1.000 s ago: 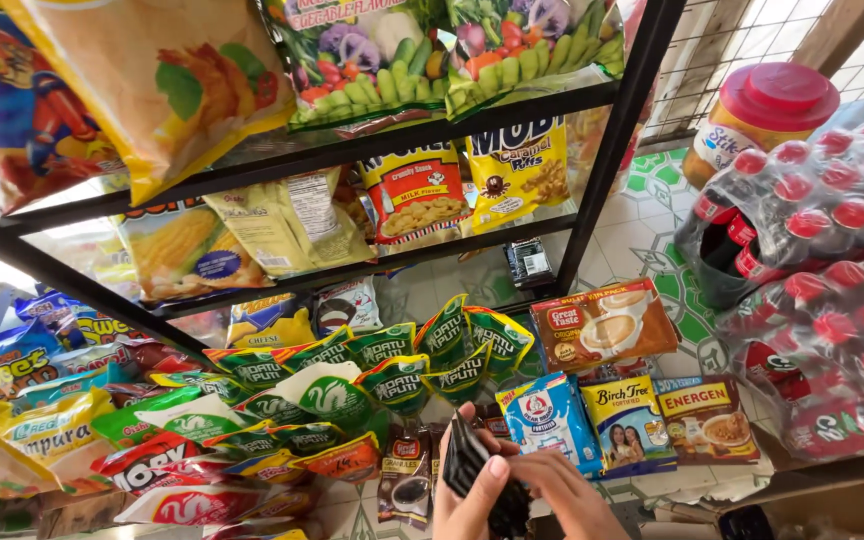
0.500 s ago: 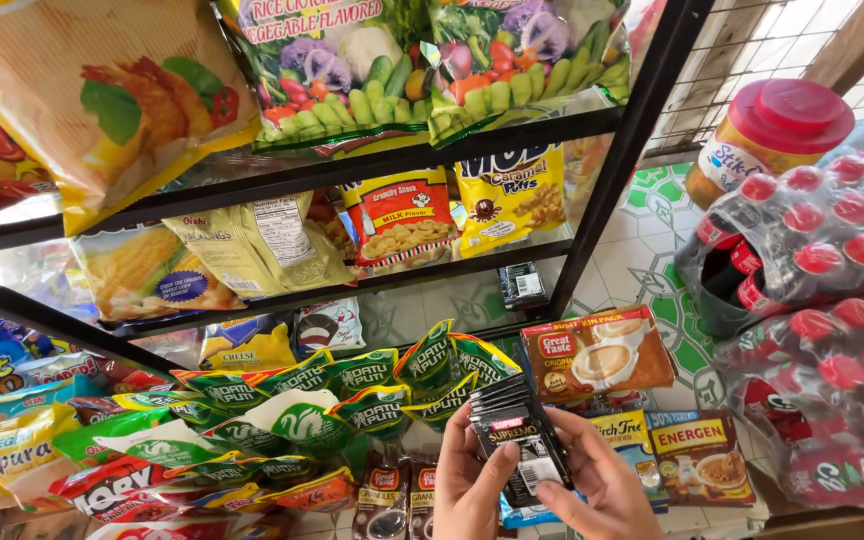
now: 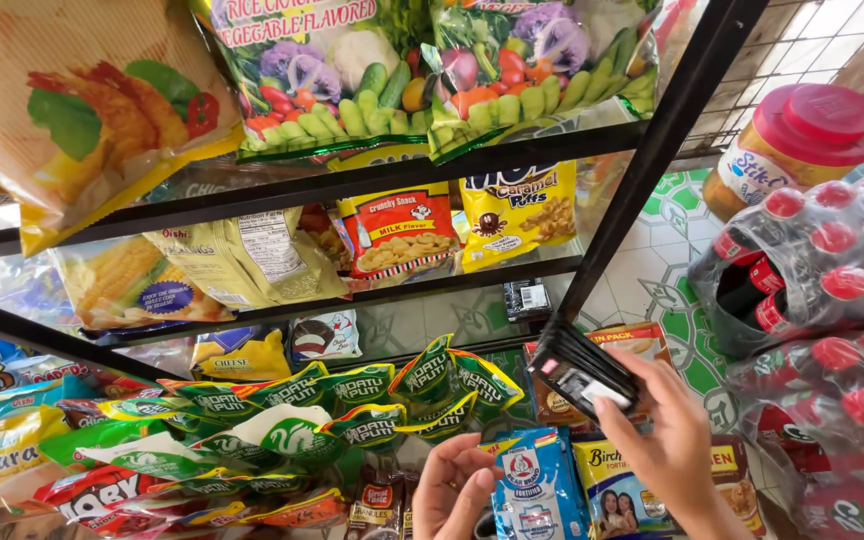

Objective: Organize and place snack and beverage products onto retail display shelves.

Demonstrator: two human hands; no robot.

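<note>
My right hand [image 3: 664,430] grips a stack of thin black sachets [image 3: 580,368], held up in front of the lower shelf. My left hand [image 3: 452,487] sits lower, fingers curled and holding nothing, beside a blue and white milk powder pack [image 3: 534,484]. Green sachets [image 3: 352,395] hang in a row just left of both hands. A brown box [image 3: 642,345] lies partly hidden behind the black stack.
A black metal rack [image 3: 642,170] carries snack bags: vegetable crackers on top, yellow puffs [image 3: 518,212] and a red bag [image 3: 399,233] below. Shrink-wrapped red-capped bottles [image 3: 832,290] and a red-lidded jar [image 3: 792,145] stand on the right. Colourful packets [image 3: 12,440] fill the lower left.
My right hand has lifted the black sachets up and to the right. My left hand has let go of them and dropped lower.
</note>
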